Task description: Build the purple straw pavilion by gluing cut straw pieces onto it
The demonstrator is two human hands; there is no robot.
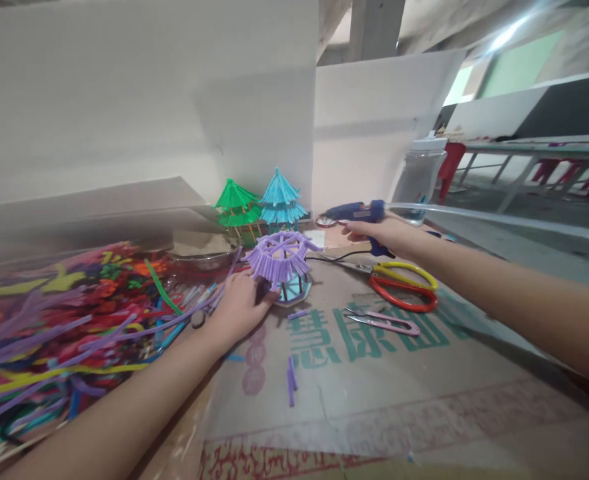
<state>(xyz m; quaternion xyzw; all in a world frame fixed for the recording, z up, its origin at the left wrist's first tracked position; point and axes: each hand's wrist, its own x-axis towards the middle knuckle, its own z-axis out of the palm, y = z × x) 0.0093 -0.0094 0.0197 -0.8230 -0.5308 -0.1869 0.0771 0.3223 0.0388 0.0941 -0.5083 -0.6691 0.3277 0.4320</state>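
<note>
My left hand [244,300] grips the lower side of a small pavilion model [281,263] with a purple pipe-cleaner roof, dark posts and a light blue floor. The top of its roof is an open ring with spokes. On the right, my right hand [381,233] is closed around a blue hot glue gun [359,212], its nozzle pointing left over a small round stand. Scissors [404,283] with yellow and red handles lie below that hand. Nearer to me rest pink thread snips [384,321] and short purple pipe-cleaner pieces [291,381].
A green-roofed pavilion [237,203] and a blue-roofed one [281,200] stand at the back against white boards. Heaped pipe cleaners [74,333] cover the left side. A clear plastic jar [419,177] stands at the back right. Printed cardboard [374,400] covers the table.
</note>
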